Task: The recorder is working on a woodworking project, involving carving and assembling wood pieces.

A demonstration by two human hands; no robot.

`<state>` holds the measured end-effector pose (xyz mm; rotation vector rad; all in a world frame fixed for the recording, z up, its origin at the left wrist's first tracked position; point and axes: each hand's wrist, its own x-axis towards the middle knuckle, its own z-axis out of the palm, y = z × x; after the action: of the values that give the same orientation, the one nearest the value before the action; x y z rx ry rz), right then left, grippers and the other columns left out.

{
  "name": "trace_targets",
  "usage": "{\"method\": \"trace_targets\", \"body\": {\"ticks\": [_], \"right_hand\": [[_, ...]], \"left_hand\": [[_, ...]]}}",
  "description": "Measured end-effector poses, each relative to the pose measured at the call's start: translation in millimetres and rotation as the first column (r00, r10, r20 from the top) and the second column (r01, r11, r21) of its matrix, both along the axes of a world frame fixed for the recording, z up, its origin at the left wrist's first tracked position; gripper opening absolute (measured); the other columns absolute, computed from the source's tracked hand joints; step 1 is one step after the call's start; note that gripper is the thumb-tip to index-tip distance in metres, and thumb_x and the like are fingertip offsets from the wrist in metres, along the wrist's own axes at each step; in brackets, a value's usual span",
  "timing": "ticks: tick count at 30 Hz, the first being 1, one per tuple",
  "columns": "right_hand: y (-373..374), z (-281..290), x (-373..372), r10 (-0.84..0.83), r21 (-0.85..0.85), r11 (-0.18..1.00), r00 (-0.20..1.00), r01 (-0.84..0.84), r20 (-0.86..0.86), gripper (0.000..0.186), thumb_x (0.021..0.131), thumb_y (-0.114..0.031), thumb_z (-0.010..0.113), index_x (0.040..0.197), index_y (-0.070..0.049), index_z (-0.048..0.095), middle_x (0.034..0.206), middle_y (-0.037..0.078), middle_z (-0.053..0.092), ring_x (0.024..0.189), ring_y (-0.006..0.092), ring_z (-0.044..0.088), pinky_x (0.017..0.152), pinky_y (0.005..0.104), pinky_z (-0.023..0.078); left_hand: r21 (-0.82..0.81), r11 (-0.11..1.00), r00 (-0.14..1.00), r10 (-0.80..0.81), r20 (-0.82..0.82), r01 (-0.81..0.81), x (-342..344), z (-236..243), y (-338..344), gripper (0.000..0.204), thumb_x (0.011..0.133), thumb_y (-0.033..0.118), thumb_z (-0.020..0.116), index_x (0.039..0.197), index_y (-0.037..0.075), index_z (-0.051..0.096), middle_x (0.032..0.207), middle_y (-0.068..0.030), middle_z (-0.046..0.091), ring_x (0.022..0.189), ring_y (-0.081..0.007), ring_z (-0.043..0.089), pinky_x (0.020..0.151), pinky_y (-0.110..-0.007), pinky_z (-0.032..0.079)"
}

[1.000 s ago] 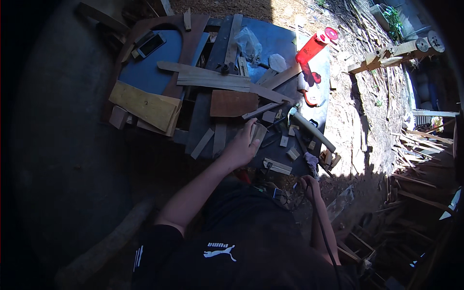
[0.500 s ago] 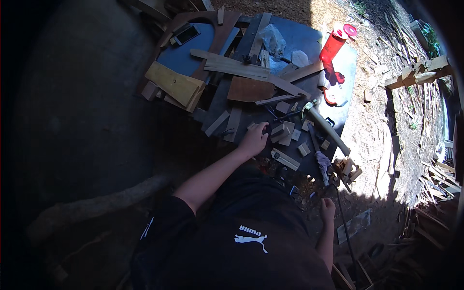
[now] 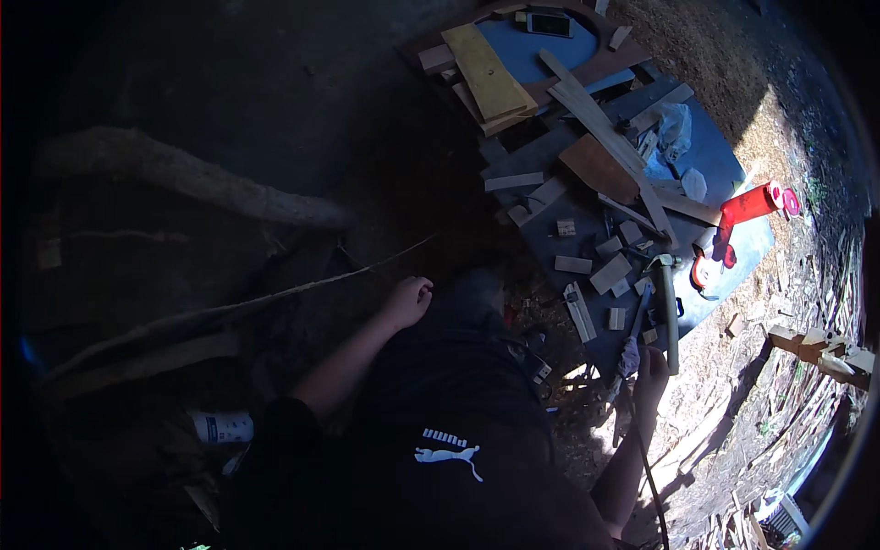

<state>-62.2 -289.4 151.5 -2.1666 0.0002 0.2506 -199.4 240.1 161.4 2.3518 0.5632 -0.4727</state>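
Observation:
My left hand (image 3: 411, 302) hangs off the near left side of the metal workbench (image 3: 710, 316), fingers curled; whatever they might hold is hidden. My right hand (image 3: 651, 374) is closed at the bench's near right edge, beside a hammer (image 3: 669, 312) and a tool with a purple cloth wrap (image 3: 631, 353); its grip is hidden. A black cord (image 3: 653, 486) hangs down past that hand. Small wood blocks (image 3: 610, 273) and strips (image 3: 577, 312) lie on the bench, with a brown board (image 3: 596, 170) and longer planks (image 3: 587, 105) behind them.
A red bottle (image 3: 747, 203), plastic bag (image 3: 676, 128), yellow board (image 3: 486, 73) and phone (image 3: 548, 25) sit on the bench top. A log (image 3: 192, 179) lies at left. At right are a wooden beam (image 3: 816, 353) and scattered offcuts in sunlight.
My left hand has let go of the wood block and drawn back off the bench. My right hand has risen toward the hammer. The view has swung, shifting the bench rightward.

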Motion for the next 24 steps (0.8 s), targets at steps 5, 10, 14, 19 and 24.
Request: {"method": "trace_targets", "body": {"ticks": [5, 10, 14, 19, 24], "right_hand": [[82, 55, 48, 0.050, 0.007, 0.999, 0.998, -0.050, 0.029, 0.021, 0.101, -0.016, 0.057, 0.103, 0.003, 0.066, 0.094, 0.014, 0.068, 0.091, 0.0235, 0.065, 0.083, 0.0339, 0.048], [168, 67, 52, 0.033, -0.148, 0.988, 0.994, -0.048, -0.104, 0.023, 0.100, -0.019, 0.058, 0.106, 0.001, 0.068, 0.086, 0.010, 0.069, 0.087, 0.0199, 0.066, 0.080, 0.0344, 0.049], [260, 70, 67, 0.102, -0.206, 0.969, 0.980, -0.137, -0.171, 0.022, 0.100, -0.018, 0.061, 0.107, 0.001, 0.069, 0.089, 0.010, 0.071, 0.083, 0.0153, 0.066, 0.077, 0.0300, 0.050], [395, 107, 140, 0.090, -0.212, 0.968, 0.975, -0.134, -0.202, 0.024, 0.095, -0.017, 0.068, 0.115, -0.004, 0.067, 0.081, 0.007, 0.067, 0.077, 0.0148, 0.065, 0.075, 0.0314, 0.052], [504, 81, 235, 0.386, -0.394, 0.846, 0.922, -0.360, -0.014, 0.079, 0.079, -0.028, 0.083, 0.146, -0.012, 0.045, 0.129, 0.017, 0.058, 0.121, 0.0339, 0.057, 0.102, 0.0463, 0.048]], "left_hand": [[0.080, 0.970, 0.943, 0.241, -0.230, -0.228, -58, -65, 84, 0.041, 0.094, 0.030, 0.067, 0.123, 0.001, 0.063, 0.120, -0.0234, 0.067, 0.109, -0.0361, 0.067, 0.095, -0.043, 0.053], [-0.009, 0.860, 0.821, 0.484, -0.303, -0.510, 7, -99, 136, 0.074, 0.096, 0.046, 0.063, 0.150, 0.001, 0.040, 0.148, -0.0282, 0.048, 0.137, -0.0417, 0.048, 0.113, -0.046, 0.039], [0.039, 0.874, 0.864, 0.484, -0.140, -0.483, 9, -140, 195, 0.071, 0.096, 0.045, 0.063, 0.147, 0.000, 0.042, 0.144, -0.0278, 0.052, 0.132, -0.0417, 0.052, 0.110, -0.046, 0.043], [-0.102, 0.891, 0.851, 0.382, -0.361, -0.443, 33, -128, 238, 0.059, 0.097, 0.039, 0.063, 0.139, -0.001, 0.051, 0.127, -0.0250, 0.065, 0.118, -0.0377, 0.063, 0.101, -0.045, 0.049], [-0.272, 0.856, 0.865, 0.321, -0.385, -0.439, 34, -124, 253, 0.054, 0.098, 0.036, 0.064, 0.135, -0.002, 0.054, 0.121, -0.0242, 0.068, 0.111, -0.0341, 0.067, 0.097, -0.041, 0.051]]}}
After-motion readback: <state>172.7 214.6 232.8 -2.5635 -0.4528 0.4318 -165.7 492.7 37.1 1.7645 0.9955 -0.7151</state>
